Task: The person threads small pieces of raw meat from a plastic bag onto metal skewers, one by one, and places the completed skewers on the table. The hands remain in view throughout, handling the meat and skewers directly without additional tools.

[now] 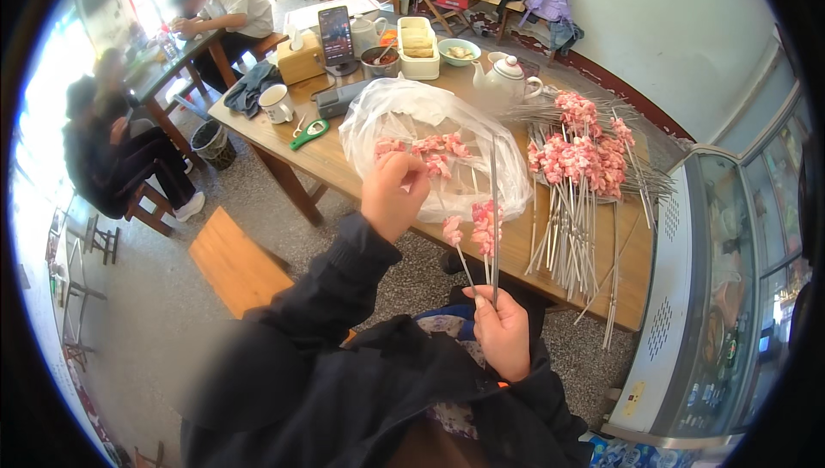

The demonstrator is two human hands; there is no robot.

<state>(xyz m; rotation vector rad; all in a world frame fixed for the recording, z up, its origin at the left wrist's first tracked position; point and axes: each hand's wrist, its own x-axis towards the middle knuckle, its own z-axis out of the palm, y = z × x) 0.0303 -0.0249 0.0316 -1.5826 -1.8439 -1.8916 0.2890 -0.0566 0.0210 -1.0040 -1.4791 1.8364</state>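
My right hand [503, 332] grips several thin metal skewers [495, 268] by their lower ends, points upward. Pieces of raw pink meat [486, 228] are threaded on one of them, and a smaller piece of meat [452, 229] sits on another that leans left. My left hand [394, 194] is raised with curled fingers at the near edge of a clear plastic bag [412, 104]. Whether its fingertips pinch anything is hidden. Spread on the opened bag lie loose chunks of raw meat [438, 144]. To the right, loaded meat skewers [570, 158] are heaped on the wooden table [309, 162].
Bare metal skewers [609, 294] overhang the table's near right edge. A white teapot [508, 78], a phone [337, 39], a mug [276, 104] and a green-handled tool [309, 135] stand or lie around the bag. A glass-fronted display fridge [670, 274] borders the right; people sit at left.
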